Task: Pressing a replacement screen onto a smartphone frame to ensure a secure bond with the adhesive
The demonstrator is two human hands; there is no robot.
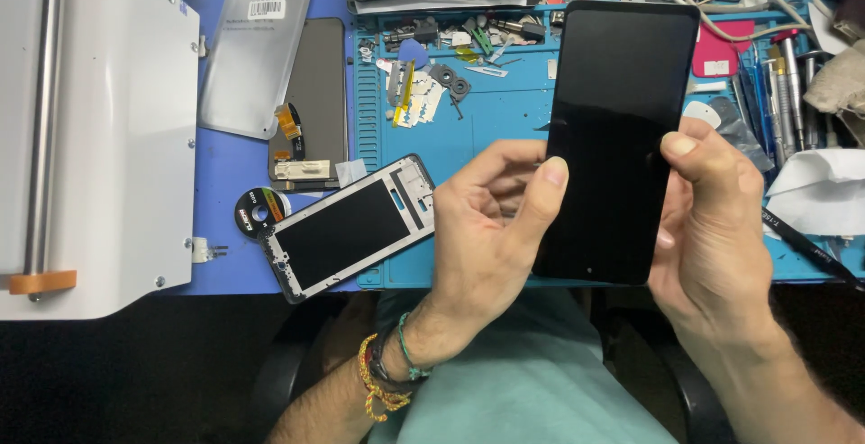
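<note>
A black phone screen panel (617, 129) is held upright above the blue work mat (505, 120). My left hand (491, 223) grips its left edge, thumb pressed on the glass near the lower left. My right hand (712, 219) grips the right edge, thumb tip on the side of the panel. To the left of my left hand, a silver phone frame (347, 226) with a dark inner area lies tilted at the mat's front left corner.
A white machine with a metal roller (90, 129) fills the left. Another display with an orange flex cable (311, 102) and a grey bag (257, 43) lie beside it. Small parts and blades (432, 75) litter the mat's back; screwdrivers (793, 84) and a white cloth (820, 192) sit right.
</note>
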